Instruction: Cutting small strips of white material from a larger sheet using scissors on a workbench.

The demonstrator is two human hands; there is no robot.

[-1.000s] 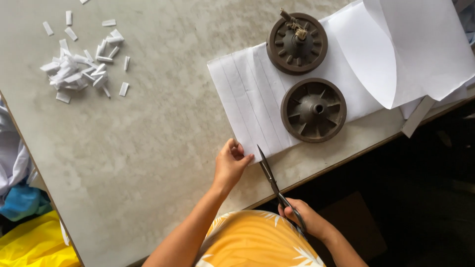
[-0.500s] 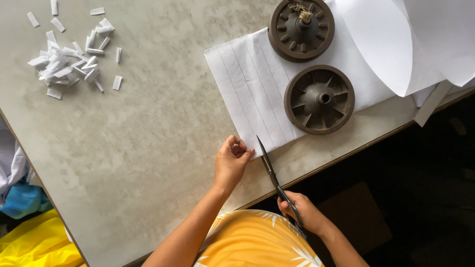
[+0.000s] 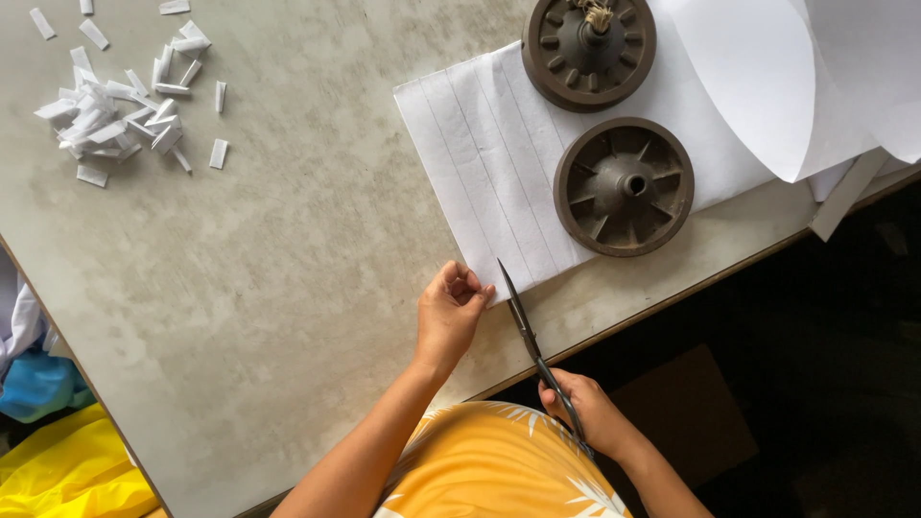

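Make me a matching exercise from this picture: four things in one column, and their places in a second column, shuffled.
Things:
1. scissors
2. pile of paper slips
3. lined white sheet
4. yellow bag

Places:
A. far left of the table top
B. under two dark round wheels
C. off the table, bottom left corner
D. in the right hand, blades pointing at the sheet's near corner

Pairs: 1-D, 2-A, 3-B, 4-C
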